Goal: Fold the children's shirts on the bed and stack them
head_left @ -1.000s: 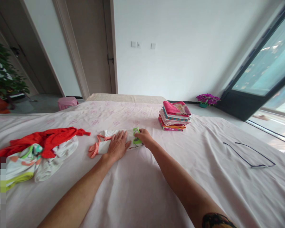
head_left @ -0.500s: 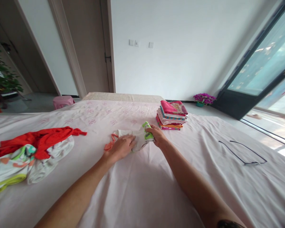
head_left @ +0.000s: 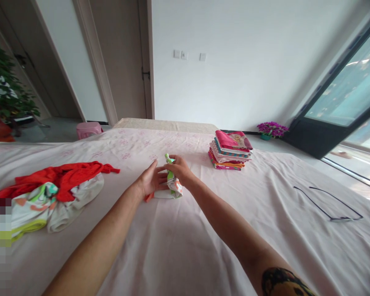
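A small white garment point(head_left: 174, 187) with green trim, a printed pattern and an orange strap lies partly folded on the bed sheet in front of me. My right hand point(head_left: 181, 169) is closed on its green-edged end, which stands a little raised. On the garment's other side, my left hand point(head_left: 150, 179) has its thumb and fingers apart; its fingertips are close to the cloth, partly behind it, and whether they touch is unclear. The orange strap point(head_left: 149, 196) shows under the left hand.
Red and white clothes point(head_left: 54, 185) lie loosely heaped at left. Right of my hands stands a stack of folded clothes point(head_left: 230, 154), pink on top. Glasses point(head_left: 333, 205) rest at right on the pale sheet point(head_left: 197, 246). Beyond the bed is a pink stool point(head_left: 89, 129).
My right hand has brought the green end leftward over the rest of the garment, doubling it. My left hand, flat on the cloth before, has lifted and turned, thumb up.
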Available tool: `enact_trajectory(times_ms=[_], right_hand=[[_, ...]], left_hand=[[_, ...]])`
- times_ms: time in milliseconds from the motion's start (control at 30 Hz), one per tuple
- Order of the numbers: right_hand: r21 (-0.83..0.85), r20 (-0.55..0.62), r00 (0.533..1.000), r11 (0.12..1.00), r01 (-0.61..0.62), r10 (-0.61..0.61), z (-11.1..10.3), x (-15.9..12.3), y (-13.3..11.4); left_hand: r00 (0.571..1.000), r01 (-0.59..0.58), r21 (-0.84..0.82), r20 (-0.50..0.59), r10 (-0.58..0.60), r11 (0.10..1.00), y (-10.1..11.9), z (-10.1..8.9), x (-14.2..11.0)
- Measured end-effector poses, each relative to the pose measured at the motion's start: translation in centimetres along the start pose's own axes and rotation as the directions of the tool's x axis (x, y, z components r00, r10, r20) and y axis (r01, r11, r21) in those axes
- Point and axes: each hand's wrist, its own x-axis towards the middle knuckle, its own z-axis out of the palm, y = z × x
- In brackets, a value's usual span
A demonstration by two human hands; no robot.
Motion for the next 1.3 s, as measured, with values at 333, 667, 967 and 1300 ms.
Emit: enact_trajectory(times_ms=[333, 667, 967, 1300], right_hand=[[0.049, 0.102, 0.994, 0.999, 0.023, -0.028, 0.2, -1.4, 0.3], [-0.642, 0.382, 0.872, 0.59, 0.489, -0.306, -4.8, -6.4, 5.0], [-0.82, 0.326, 0.907, 0.398, 0.411, -0.266, -2.8, -7.0, 5.6], [-0.806, 0.422, 0.858, 0.312, 0.503, -0.294, -3.6, -7.4, 5.5]], left_hand=[[0.996, 0.026, -0.121, -0.084, -0.037, 0.992, -0.7, -1.0, 1.4], [0.973, 0.045, -0.189, -0.215, -0.086, 0.981, -0.8, -1.8, 2.2], [0.967, 0.038, -0.094, -0.246, -0.06, 0.995, -0.8, -2.5, 2.2], [0.872, -0.147, 0.642, -0.275, 0.405, 0.752, -1.1, -3.5, 1.3]])
